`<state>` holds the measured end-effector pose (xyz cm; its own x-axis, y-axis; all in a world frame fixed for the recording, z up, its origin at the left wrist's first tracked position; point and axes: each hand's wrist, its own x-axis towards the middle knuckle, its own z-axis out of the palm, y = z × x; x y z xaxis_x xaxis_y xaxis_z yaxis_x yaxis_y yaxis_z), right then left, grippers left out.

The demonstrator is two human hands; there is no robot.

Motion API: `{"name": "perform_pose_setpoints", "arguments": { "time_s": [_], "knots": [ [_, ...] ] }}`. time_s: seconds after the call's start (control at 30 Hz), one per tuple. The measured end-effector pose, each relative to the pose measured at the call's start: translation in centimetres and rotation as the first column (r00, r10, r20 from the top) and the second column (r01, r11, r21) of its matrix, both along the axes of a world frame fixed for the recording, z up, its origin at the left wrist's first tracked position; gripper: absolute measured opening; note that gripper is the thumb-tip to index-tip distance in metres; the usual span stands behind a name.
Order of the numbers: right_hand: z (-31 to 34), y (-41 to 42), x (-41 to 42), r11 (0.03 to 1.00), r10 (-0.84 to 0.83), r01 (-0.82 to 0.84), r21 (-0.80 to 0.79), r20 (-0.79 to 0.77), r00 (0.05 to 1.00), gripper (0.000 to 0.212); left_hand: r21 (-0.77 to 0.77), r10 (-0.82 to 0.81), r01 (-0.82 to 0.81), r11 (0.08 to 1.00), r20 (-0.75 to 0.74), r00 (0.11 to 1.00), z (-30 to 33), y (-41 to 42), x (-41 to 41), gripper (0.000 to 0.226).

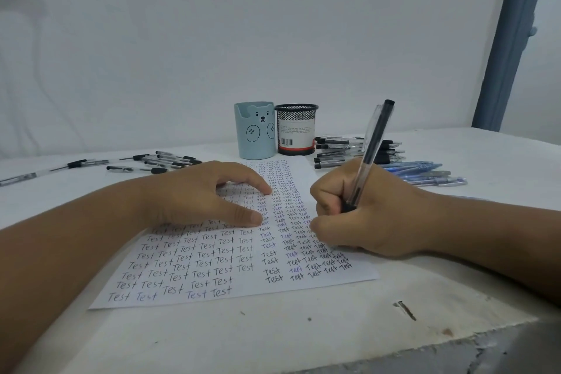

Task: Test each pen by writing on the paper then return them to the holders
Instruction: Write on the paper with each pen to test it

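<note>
1. The paper (212, 264) is covered in columns of the handwritten word "Test", larger at the left, smaller and denser at the right.
2. The right hand (364, 212) has its fingers curled round a pen (368, 158), which has a clear barrel and a black cap on top. Its long axis runs steeply up and slightly right, tip down among the fingers above the paper's right columns.
3. The left hand (197, 194) presses the paper, fingers relaxed and spread.
4. Beyond the fingertips stand a blue holder (253, 133) with a bear face and a black mesh holder (296, 130) bearing a barcode label, its text too small to read.
5. Loose pens lie beyond both hands: black pens (158, 161) left, more black ones (337, 152) and blue pens (425, 173) right.
</note>
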<state>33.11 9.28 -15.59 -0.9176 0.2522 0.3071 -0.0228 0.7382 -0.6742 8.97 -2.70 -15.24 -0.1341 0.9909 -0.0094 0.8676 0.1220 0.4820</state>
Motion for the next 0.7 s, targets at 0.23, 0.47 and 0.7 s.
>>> {"name": "perform_pose_setpoints", "arguments": {
  "time_s": [0.23, 0.47, 0.7],
  "knots": [
    [-0.16, 0.36, -0.04, 1.000, 0.007, -0.007, 0.002, 0.001, 1.000, 0.041, -0.008, -0.003, 0.003, 1.000, 0.005, 1.000, -0.06, -0.05, -0.09, 0.072],
    [-0.19, 0.56, -0.04, 0.999, 0.032, -0.031, 0.041, -0.011, 0.999, 0.040, -0.008, 0.000, 0.000, 1.000, -0.003, 1.000, -0.04, 0.05, -0.06, 0.072],
    [-0.29, 0.59, -0.09, 0.997, 0.045, -0.042, 0.066, -0.039, 0.998, 0.038, -0.013, -0.006, 0.006, 1.000, -0.007, 1.000, 0.01, -0.01, 0.01, 0.072]
  ]
}}
